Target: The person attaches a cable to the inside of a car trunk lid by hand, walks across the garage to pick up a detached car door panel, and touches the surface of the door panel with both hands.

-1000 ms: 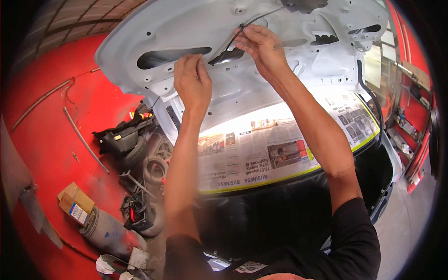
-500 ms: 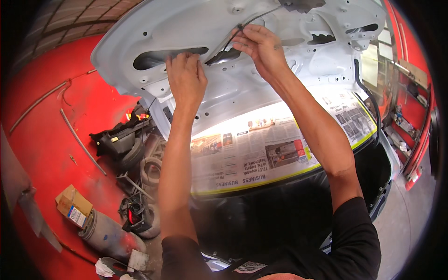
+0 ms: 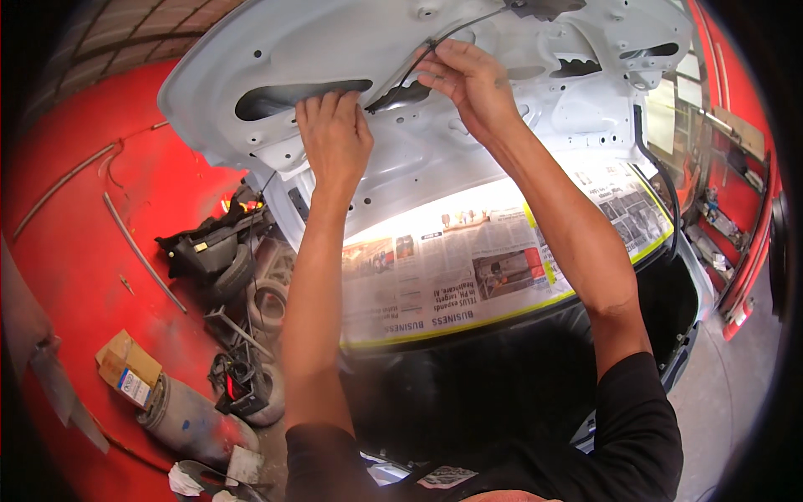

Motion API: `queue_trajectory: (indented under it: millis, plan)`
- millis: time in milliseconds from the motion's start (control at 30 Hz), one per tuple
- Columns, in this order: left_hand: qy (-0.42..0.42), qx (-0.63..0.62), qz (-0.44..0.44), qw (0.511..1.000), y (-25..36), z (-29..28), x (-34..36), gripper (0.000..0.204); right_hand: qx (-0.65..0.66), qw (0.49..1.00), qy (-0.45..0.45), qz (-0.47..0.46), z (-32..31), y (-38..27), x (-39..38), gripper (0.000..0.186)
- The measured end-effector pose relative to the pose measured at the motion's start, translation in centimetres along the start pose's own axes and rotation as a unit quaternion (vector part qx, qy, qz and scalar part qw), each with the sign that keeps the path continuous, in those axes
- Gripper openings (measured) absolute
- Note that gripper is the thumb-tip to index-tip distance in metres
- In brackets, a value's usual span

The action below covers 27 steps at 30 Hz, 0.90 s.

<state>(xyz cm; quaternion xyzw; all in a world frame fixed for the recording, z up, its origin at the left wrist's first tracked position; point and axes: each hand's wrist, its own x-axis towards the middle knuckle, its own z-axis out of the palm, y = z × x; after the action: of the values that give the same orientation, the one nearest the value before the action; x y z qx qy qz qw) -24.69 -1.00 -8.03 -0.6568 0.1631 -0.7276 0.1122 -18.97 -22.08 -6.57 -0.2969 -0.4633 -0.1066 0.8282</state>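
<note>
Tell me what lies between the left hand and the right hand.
In the head view, a stretch of black cable and a dark opening in the white panel lie between the left hand and the right hand.

A: Locate the box (image 3: pixel 125 366).
B: On the drum (image 3: pixel 196 422), at its upper edge.
A: Locate the yellow tape (image 3: pixel 393 342).
B: On the newspaper (image 3: pixel 410 289), along its near and right edges.
A: Identify the left wall (image 3: pixel 63 309).
B: Red, with a grey rod (image 3: pixel 140 255) against it.

Black cable (image 3: pixel 431 44), pale grey lid (image 3: pixel 335 50)
</note>
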Motion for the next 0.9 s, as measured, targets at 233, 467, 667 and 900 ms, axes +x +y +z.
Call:
queue_trajectory:
  millis: [233, 467, 667, 900]
  plan:
    - [-0.002, 0.005, 0.001, 1.000, 0.18, -0.14, 0.04, 0.019, -0.019, 1.000, 0.001, -0.005, -0.07, -0.04, 0.00, 0.018]
    - [-0.006, 0.001, -0.008, 1.000, 0.17, -0.12, -0.14, 0.019, -0.021, 1.000, -0.003, -0.002, -0.05, -0.14, -0.03, 0.017]
    - [0.000, -0.003, 0.001, 1.000, 0.12, -0.07, -0.17, 0.019, -0.024, 1.000, -0.007, -0.008, -0.11, -0.06, -0.09, 0.019]
    - [0.006, 0.002, 0.001, 1.000, 0.08, -0.02, -0.20, 0.019, -0.021, 1.000, -0.004, -0.004, -0.14, -0.11, -0.25, 0.019]
